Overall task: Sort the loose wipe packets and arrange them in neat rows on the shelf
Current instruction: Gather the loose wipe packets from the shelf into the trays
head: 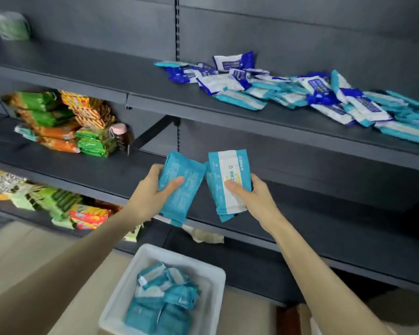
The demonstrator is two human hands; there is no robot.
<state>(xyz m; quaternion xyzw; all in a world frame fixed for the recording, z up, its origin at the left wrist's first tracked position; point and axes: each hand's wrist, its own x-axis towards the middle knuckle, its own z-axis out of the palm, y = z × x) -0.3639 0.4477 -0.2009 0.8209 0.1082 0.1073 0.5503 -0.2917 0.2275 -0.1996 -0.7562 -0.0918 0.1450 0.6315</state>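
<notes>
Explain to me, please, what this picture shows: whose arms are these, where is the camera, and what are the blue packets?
No machine here: a person sorts goods with bare hands. The single picture comes from a camera worn on the head, looking forward and down, so both arms reach in from below. The left hand grips a teal packet, its printed back facing us. The right hand grips a white-fronted teal packet; more may be stacked behind it. On the upper shelf lies a loose pile of wipe packets, teal and dark blue mixed. Below, a white bin holds further packets. Snack bags sit on the left.
</notes>
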